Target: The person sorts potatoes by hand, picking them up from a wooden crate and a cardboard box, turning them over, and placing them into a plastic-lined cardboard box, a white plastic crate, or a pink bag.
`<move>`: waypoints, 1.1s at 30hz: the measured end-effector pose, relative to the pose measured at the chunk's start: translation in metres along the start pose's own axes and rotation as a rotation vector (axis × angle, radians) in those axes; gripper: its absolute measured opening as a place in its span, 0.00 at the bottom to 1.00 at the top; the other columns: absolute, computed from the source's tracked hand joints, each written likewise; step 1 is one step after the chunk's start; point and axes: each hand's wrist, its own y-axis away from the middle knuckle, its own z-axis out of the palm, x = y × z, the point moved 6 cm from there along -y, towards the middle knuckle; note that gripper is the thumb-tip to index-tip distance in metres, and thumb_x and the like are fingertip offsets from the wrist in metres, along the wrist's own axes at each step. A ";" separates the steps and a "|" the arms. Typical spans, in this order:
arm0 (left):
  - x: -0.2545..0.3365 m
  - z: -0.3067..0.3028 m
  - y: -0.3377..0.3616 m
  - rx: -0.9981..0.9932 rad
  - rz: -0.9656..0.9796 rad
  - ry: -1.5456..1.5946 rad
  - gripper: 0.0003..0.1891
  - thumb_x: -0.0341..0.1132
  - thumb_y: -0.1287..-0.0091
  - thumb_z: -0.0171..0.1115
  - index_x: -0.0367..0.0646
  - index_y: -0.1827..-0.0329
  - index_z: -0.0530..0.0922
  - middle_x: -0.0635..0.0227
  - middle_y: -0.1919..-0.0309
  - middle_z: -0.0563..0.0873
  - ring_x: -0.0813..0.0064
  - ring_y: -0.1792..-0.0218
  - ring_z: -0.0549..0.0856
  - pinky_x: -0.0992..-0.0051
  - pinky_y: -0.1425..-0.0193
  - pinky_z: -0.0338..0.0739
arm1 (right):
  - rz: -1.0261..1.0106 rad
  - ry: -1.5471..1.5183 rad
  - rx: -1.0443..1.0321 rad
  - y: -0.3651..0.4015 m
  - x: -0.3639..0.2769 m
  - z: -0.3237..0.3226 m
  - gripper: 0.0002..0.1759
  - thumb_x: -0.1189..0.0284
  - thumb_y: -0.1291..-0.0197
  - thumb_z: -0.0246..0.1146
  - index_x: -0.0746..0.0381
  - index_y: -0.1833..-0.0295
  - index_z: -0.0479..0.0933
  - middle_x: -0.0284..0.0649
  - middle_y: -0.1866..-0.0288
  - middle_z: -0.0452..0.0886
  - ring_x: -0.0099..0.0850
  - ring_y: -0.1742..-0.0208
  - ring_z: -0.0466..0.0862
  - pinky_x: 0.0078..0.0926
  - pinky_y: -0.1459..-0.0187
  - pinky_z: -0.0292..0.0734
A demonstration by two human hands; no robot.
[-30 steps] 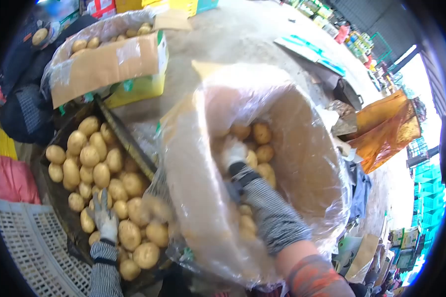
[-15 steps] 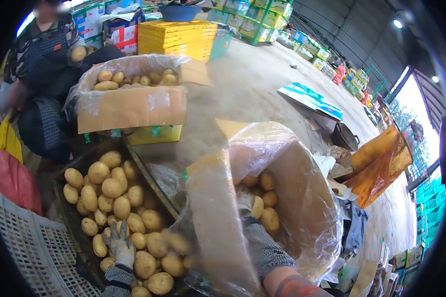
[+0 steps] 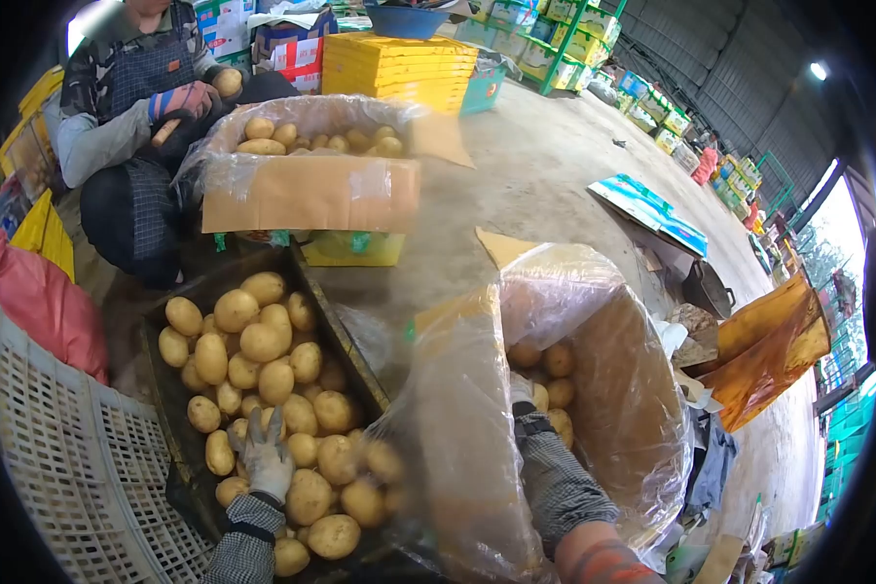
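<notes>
My left hand (image 3: 266, 457), in a pale glove with grey fingers, rests with fingers spread on potatoes (image 3: 274, 382) in a dark tray (image 3: 339, 341). My right hand (image 3: 524, 391) reaches down inside a cardboard box (image 3: 457, 438) lined with clear plastic. Its fingers are mostly hidden by the box wall, so what they hold cannot be made out. More potatoes (image 3: 559, 360) lie at the bottom of that box, beside the hand.
A co-worker (image 3: 156, 107) sits at the upper left holding a potato, beside another lined box (image 3: 311, 195) of potatoes. A white crate (image 3: 68, 457) stands at the left, yellow stacked crates (image 3: 394, 73) behind. Orange sheeting (image 3: 769, 360) stands at the right.
The view has shifted, so most things sit further right in it. My right hand is lower behind the box wall. The co-worker's gloved hand has come up near the potato.
</notes>
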 end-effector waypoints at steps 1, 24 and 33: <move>0.001 -0.001 0.002 -0.008 -0.003 0.016 0.38 0.29 0.37 0.60 0.58 0.21 0.63 0.49 0.26 0.63 0.46 0.28 0.68 0.52 0.21 0.58 | -0.035 0.037 0.000 0.004 -0.001 0.001 0.16 0.58 0.28 0.55 0.59 0.50 0.78 0.42 0.56 0.83 0.37 0.60 0.82 0.39 0.57 0.79; 0.295 -0.123 0.081 -0.570 0.299 1.803 0.47 0.28 0.36 0.71 0.42 0.18 0.49 0.57 0.25 0.61 0.63 0.26 0.65 0.61 0.23 0.66 | -0.575 -1.086 0.010 0.191 -0.087 -0.276 0.57 0.66 0.60 0.85 0.65 0.25 0.62 0.51 0.30 0.73 0.41 0.31 0.76 0.37 0.31 0.72; 0.284 -0.113 0.085 -0.413 0.329 1.825 0.41 0.44 0.29 0.66 0.41 0.20 0.54 0.55 0.29 0.68 0.62 0.28 0.69 0.64 0.23 0.66 | -0.661 -0.898 0.084 0.199 -0.089 -0.284 0.51 0.71 0.60 0.84 0.63 0.28 0.68 0.51 0.29 0.73 0.44 0.28 0.74 0.40 0.29 0.69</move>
